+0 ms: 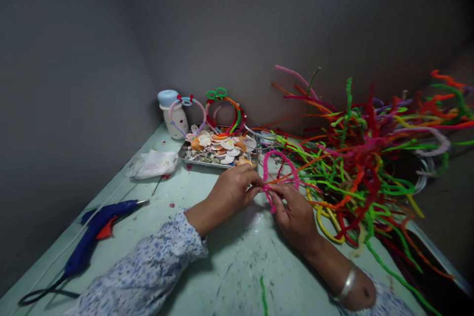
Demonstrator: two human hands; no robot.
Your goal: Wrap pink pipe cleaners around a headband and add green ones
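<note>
A pink pipe cleaner [281, 154], bent into a loop, is held up between my two hands over the table. My left hand [237, 186] pinches it from the left, thumb against fingers, close to where its ends meet. From the right, my right hand [296, 212] pinches the same spot, and the fingertips of both hands nearly touch. A short tail of the pipe cleaner hangs below the fingers. Just behind my left hand stands a metal tray [200, 162] heaped with flower-shaped pieces and small beads.
Finished-looking fuzzy hoops [206, 113] lean on the tray, beside a white jar [174, 121] with a blue lid. A blue glue gun [91, 237] and a plastic packet [155, 164] lie left. Tangled pipe cleaners [355, 168] crowd the right; a green piece [263, 296] lies in front.
</note>
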